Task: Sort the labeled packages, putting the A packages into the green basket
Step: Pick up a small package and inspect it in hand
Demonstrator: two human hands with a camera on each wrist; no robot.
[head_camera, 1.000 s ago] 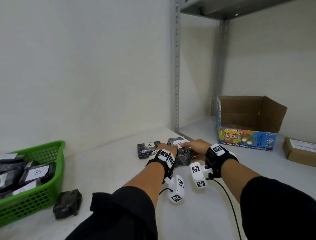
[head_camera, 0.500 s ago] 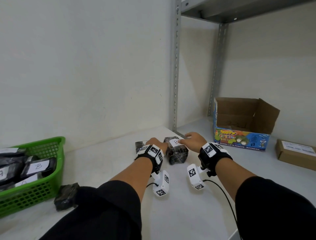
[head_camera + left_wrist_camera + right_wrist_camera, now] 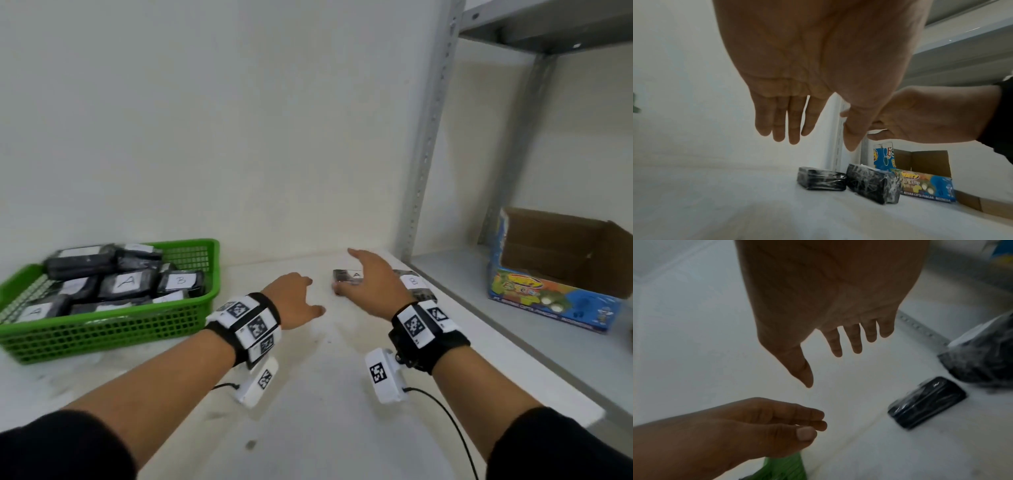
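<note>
The green basket (image 3: 113, 329) stands at the left and holds several black wrapped packages labelled A or B. On the white shelf (image 3: 342, 394) lie a small black package labelled A (image 3: 344, 275) and, to its right, a larger one labelled B (image 3: 412, 284). My right hand (image 3: 373, 284) hovers over the A package with its fingers spread and holds nothing. My left hand (image 3: 298, 301) is just left of it, relaxed and empty. The left wrist view shows both packages (image 3: 821, 181) (image 3: 873, 185) lying free below straight fingers (image 3: 785, 126).
An open cardboard box (image 3: 561, 270) with a blue printed front sits on the grey shelf at the right. A perforated metal upright (image 3: 428, 137) stands behind the packages. The wall runs close behind the basket.
Both hands have come off the two packages and now hang above the shelf, empty. My view has swung left, so the basket is closer and fuller in view.
</note>
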